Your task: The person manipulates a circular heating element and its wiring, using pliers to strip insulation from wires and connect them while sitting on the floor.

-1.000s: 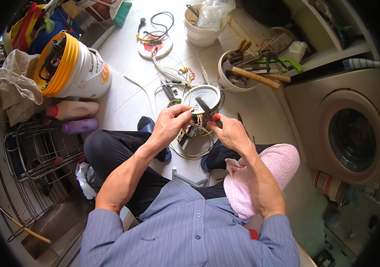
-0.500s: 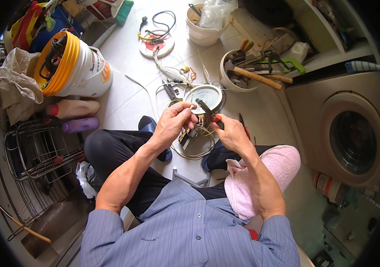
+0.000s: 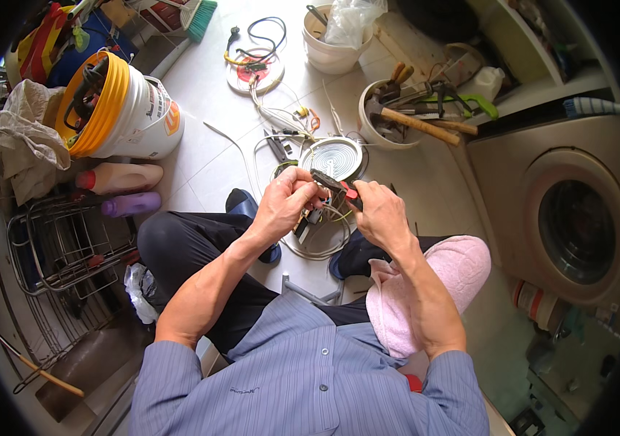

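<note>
My right hand [image 3: 382,214] is closed around the red handles of a pair of pliers [image 3: 330,182], whose dark jaws point left. At the tip of those jaws, my left hand [image 3: 288,203] pinches something small between thumb and fingers. The fingers and the pliers' head mostly hide that piece. Just beyond both hands, a round lamp plate [image 3: 330,158] with spiral rings lies on the floor. Beneath the hands rests a loose coil of pale cable [image 3: 317,254], with thin coloured wires and small dark parts around it.
Farther off lies a white disc [image 3: 272,81] with a red middle and a dark plug cord. Tools fill a white bucket [image 3: 368,131] to the right, near a washing machine [image 3: 549,218]. At left stand a white-and-yellow bucket [image 3: 135,116], bottles [image 3: 124,178] and a wire rack [image 3: 55,240].
The pliers' head has swung left and down against my left fingertips, covering the small pale piece that showed there. My right hand has turned slightly; my left hand has barely moved.
</note>
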The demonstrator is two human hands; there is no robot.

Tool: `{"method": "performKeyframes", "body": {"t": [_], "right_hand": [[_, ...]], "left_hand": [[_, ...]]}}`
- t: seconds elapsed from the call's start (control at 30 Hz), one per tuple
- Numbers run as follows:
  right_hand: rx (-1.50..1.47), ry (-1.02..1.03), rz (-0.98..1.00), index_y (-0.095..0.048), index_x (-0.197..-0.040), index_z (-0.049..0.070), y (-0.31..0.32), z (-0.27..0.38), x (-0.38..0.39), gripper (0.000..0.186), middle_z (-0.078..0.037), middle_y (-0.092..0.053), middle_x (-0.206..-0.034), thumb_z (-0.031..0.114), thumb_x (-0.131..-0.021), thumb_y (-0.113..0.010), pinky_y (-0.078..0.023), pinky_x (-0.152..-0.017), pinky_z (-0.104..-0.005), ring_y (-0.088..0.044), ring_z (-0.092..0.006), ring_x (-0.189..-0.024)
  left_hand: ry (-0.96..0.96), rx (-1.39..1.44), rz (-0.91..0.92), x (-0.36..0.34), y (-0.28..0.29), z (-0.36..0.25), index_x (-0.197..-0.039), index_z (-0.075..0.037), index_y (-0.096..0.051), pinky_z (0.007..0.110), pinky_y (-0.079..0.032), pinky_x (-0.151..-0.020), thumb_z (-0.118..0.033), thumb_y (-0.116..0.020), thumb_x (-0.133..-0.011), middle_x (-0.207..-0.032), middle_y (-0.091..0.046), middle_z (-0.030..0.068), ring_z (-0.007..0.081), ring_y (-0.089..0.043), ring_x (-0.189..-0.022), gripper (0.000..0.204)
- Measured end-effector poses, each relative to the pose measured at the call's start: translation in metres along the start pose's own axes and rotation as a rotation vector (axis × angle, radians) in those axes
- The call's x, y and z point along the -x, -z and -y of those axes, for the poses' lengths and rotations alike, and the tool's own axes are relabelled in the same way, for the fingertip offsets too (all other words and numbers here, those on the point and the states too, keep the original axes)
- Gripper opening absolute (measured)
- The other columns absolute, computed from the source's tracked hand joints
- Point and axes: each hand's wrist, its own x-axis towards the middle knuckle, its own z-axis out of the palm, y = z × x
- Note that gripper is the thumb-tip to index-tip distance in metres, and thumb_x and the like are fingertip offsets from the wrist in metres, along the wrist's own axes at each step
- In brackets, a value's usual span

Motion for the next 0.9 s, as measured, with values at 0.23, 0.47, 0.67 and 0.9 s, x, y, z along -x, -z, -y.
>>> {"method": "performKeyframes", "body": {"t": [0.23, 0.47, 0.67, 0.9], "right_hand": [[0.026, 0.084, -0.035, -0.059, -0.104, 0.004, 0.005, 0.002, -0.002, 0.027, -0.014, -0.058, -0.088, 0.009, -0.08, -0.071, -0.047, -0.077, -0.0464, -0.057, -0.0353, -0.086], [-0.143, 0.097, -0.013, -0.057, -0.097, 0.003, -0.014, -0.014, 0.0, 0.02, -0.018, -0.06, -0.085, 0.005, -0.081, -0.069, -0.048, -0.072, -0.0475, -0.06, -0.0396, -0.082], [-0.18, 0.097, 0.031, -0.056, -0.094, 0.003, -0.01, 0.002, 0.001, 0.016, -0.019, -0.06, -0.083, 0.008, -0.083, -0.068, -0.048, -0.071, -0.0484, -0.06, -0.0411, -0.079], [-0.158, 0.116, 0.086, -0.053, -0.091, 0.003, -0.003, 0.013, 0.003, 0.022, -0.02, -0.059, -0.085, 0.005, -0.075, -0.068, -0.048, -0.07, -0.0491, -0.06, -0.0427, -0.08]], "left_hand": [[0.005, 0.032, 0.016, 0.0, 0.001, 0.001, -0.109, 0.002, -0.055, 0.028, -0.053, -0.078, -0.014, -0.054, -0.102, -0.097, -0.072, 0.012, 0.0131, -0.066, -0.083, 0.018], [0.032, 0.065, 0.035, 0.0, 0.002, 0.001, -0.117, 0.003, -0.054, 0.027, -0.053, -0.076, -0.012, -0.059, -0.099, -0.1, -0.07, 0.0116, 0.0129, -0.065, -0.083, 0.024], [0.145, 0.184, 0.146, 0.003, 0.012, -0.001, -0.128, 0.001, -0.055, 0.027, -0.052, -0.072, -0.006, -0.07, -0.088, -0.103, -0.065, 0.0071, 0.0114, -0.062, -0.085, 0.043], [0.211, 0.306, 0.152, 0.006, 0.015, 0.003, -0.11, 0.0, -0.066, 0.021, -0.044, -0.063, -0.005, -0.074, -0.085, -0.092, -0.065, 0.002, 0.0058, -0.054, -0.071, 0.027]]}}
